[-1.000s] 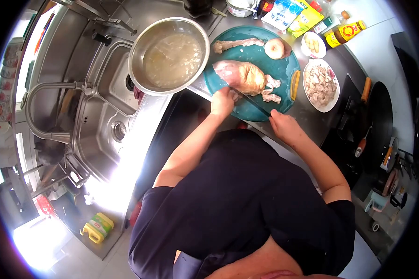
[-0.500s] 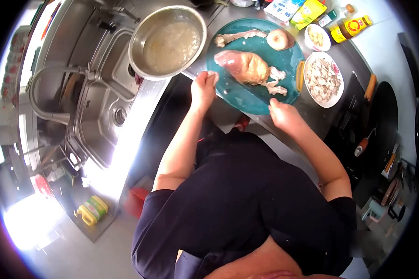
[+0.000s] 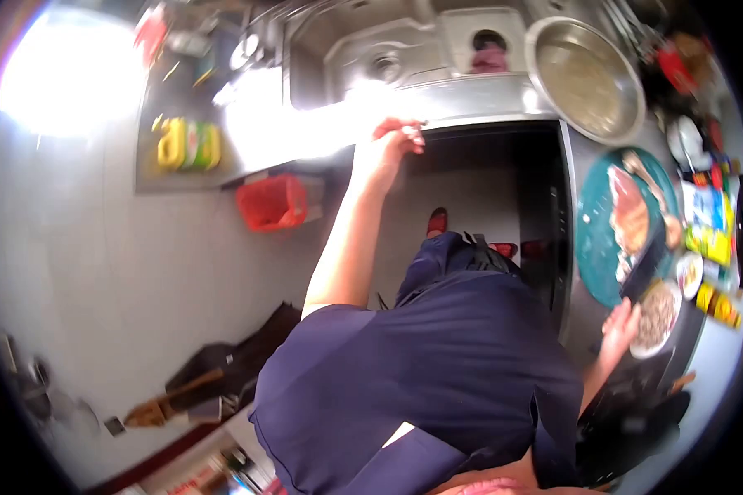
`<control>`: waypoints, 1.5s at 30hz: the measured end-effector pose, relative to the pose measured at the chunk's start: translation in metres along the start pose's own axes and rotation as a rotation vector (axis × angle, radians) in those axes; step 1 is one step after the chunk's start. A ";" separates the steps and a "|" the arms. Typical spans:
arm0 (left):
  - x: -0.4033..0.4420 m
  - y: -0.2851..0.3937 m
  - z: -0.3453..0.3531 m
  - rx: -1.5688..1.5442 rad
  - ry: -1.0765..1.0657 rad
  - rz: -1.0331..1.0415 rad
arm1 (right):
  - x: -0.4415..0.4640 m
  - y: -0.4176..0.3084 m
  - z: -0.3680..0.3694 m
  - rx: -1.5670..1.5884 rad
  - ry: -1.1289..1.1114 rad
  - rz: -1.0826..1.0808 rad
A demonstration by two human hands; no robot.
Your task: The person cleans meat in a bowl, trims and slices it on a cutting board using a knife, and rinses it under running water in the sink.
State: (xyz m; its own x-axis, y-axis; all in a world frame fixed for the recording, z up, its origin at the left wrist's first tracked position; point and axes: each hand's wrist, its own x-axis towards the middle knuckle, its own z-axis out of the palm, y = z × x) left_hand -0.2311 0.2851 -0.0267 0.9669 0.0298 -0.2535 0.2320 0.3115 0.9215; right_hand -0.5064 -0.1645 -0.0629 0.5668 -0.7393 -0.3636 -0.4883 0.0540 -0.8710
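Note:
My left hand (image 3: pixel 384 157) is stretched out over the front edge of the sink counter, its fingers curled together. Something small may be pinched in it, but blur hides what. On the right, my right hand (image 3: pixel 621 326) grips a kitchen knife (image 3: pixel 645 262), whose broad dark blade lies over the lower right of the round teal cutting board (image 3: pixel 590 239). Raw poultry meat (image 3: pixel 627 210) rests on the board, with a bone (image 3: pixel 648 175) beside it. Close by my right hand stands a white bowl of chopped meat (image 3: pixel 657 318).
A metal basin of cloudy water (image 3: pixel 586 82) stands between the board and the sink (image 3: pixel 470 81). Below the counter at left is a red bin (image 3: pixel 272 203). A yellow jug (image 3: pixel 188 144) stands farther left. Seasoning packets (image 3: pixel 706 223) and a yellow-labelled bottle (image 3: pixel 718 305) line the far right.
The view has swung left towards the sink and floor. My left hand has moved from the board's edge to the sink counter side. My right hand stays by the board, with the knife blade now visible.

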 end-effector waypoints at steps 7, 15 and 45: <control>-0.074 0.040 -0.270 -0.111 0.790 0.381 | 0.026 -0.007 -0.011 -0.163 0.165 -0.074; -0.053 -0.064 -0.495 0.639 0.667 -0.085 | 0.059 0.065 -0.034 -0.054 0.173 -0.296; 0.012 -0.182 0.417 1.145 -1.436 0.880 | 0.012 0.046 -0.006 -0.564 0.465 -0.246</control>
State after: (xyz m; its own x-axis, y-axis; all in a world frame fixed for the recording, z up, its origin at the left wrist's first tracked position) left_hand -0.2172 -0.1675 -0.0750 0.0700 -0.9911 0.1134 -0.8591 -0.0021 0.5118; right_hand -0.5260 -0.1749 -0.1054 0.4265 -0.8985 0.1036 -0.7192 -0.4064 -0.5635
